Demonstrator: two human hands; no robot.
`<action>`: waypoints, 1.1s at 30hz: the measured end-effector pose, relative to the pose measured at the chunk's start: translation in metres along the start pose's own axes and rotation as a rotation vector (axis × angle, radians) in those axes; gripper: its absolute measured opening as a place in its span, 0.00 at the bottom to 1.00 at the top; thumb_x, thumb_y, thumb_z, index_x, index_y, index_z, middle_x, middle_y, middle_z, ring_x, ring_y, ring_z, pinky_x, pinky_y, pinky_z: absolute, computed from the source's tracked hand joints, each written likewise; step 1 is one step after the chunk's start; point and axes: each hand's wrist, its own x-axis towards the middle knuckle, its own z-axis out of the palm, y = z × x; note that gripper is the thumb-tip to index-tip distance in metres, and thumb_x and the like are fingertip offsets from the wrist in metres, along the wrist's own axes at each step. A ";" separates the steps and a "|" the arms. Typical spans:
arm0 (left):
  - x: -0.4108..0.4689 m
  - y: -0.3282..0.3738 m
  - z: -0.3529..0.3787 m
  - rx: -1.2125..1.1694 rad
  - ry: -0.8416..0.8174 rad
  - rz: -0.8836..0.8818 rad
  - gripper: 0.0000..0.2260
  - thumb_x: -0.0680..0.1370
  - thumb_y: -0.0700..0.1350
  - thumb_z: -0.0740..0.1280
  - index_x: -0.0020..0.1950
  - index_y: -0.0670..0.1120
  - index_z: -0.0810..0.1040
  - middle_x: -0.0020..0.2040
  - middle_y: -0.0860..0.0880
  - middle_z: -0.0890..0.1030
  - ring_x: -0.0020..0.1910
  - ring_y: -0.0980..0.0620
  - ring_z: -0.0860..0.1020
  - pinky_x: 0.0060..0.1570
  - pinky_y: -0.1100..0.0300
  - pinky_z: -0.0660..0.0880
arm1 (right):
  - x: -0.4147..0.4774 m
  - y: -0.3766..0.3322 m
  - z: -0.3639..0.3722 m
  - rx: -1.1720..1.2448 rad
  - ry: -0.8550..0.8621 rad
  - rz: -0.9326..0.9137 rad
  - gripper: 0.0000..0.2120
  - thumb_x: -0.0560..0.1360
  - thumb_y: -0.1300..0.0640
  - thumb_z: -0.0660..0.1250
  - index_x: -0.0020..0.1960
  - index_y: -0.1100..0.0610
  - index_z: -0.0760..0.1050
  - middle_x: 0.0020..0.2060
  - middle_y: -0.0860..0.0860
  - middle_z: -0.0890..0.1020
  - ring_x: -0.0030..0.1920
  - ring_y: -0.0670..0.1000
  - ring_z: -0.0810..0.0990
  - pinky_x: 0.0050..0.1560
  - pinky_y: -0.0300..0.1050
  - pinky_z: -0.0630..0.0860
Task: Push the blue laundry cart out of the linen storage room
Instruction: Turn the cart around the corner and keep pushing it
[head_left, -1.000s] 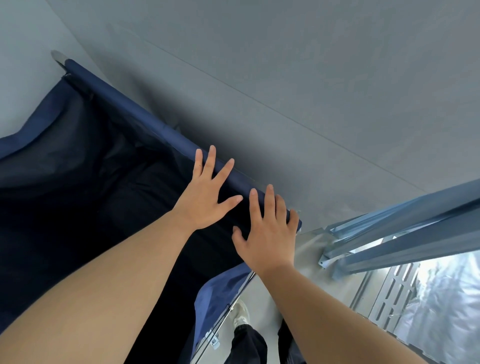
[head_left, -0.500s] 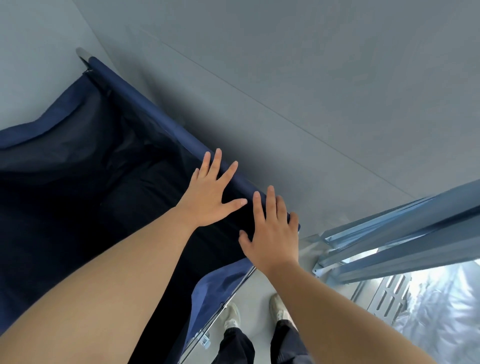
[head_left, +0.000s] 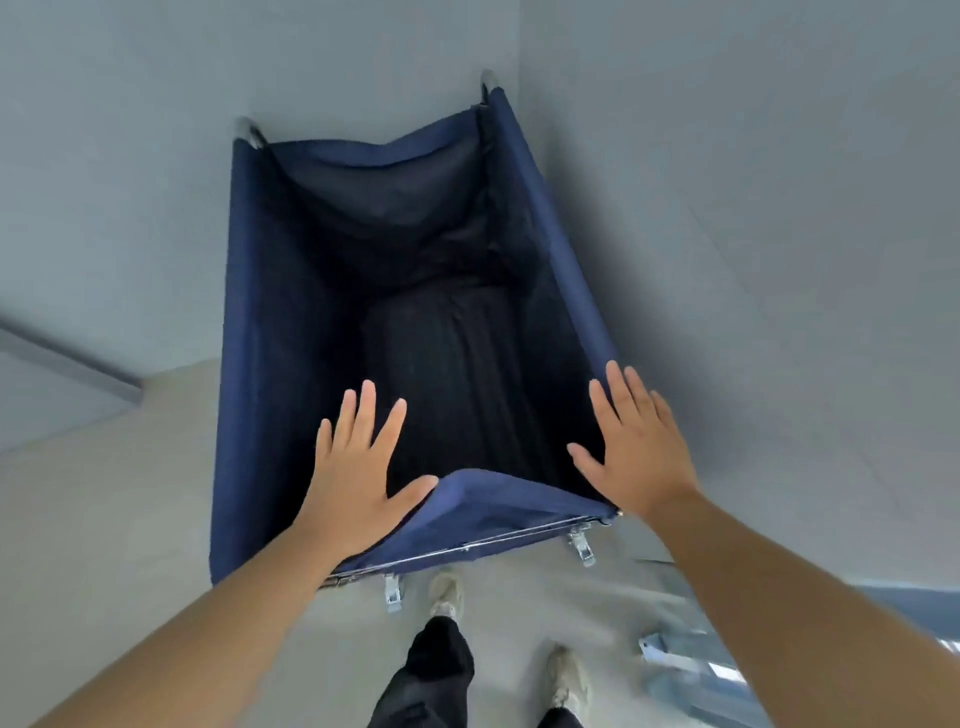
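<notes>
The blue laundry cart (head_left: 249, 364) stands in front of me, a deep fabric bin on a metal frame, dark and empty inside. Its far end sits close to a grey wall and its right side runs along another wall. My left hand (head_left: 358, 467) hovers flat over the near left part of the bin, fingers spread, thumb touching the sagging near fabric edge. My right hand (head_left: 634, 447) lies flat, fingers spread, at the near right corner of the cart's rim. Neither hand is closed around anything.
Grey walls (head_left: 727, 260) close in ahead and on the right. A grey floor (head_left: 104, 493) spreads to the left. A door frame or ledge (head_left: 67, 364) shows at far left. A blue metal rack (head_left: 691, 670) stands low at my right, near my feet (head_left: 447, 592).
My view has swung so the cart now lies lengthwise ahead. My hands have moved apart from the side rail to the cart's near end, left over the bin, right at the corner.
</notes>
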 end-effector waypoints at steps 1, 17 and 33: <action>-0.014 -0.011 0.001 0.027 0.012 -0.069 0.44 0.74 0.76 0.44 0.83 0.50 0.46 0.83 0.43 0.38 0.82 0.41 0.37 0.77 0.35 0.48 | 0.000 0.001 0.001 -0.015 0.003 -0.020 0.39 0.79 0.36 0.58 0.81 0.58 0.54 0.83 0.57 0.51 0.83 0.59 0.50 0.79 0.57 0.53; -0.086 -0.096 0.028 0.127 0.067 -0.422 0.44 0.75 0.74 0.49 0.80 0.43 0.60 0.82 0.35 0.56 0.81 0.34 0.54 0.73 0.35 0.61 | 0.002 0.000 0.001 -0.047 -0.002 -0.066 0.40 0.78 0.32 0.55 0.82 0.53 0.53 0.83 0.55 0.49 0.83 0.58 0.45 0.79 0.56 0.49; -0.085 -0.100 0.037 0.154 0.153 -0.363 0.45 0.74 0.75 0.50 0.78 0.43 0.63 0.80 0.32 0.57 0.79 0.31 0.56 0.67 0.33 0.68 | 0.002 0.003 0.011 -0.018 0.048 -0.046 0.42 0.75 0.29 0.52 0.81 0.53 0.57 0.83 0.54 0.52 0.83 0.57 0.47 0.80 0.58 0.54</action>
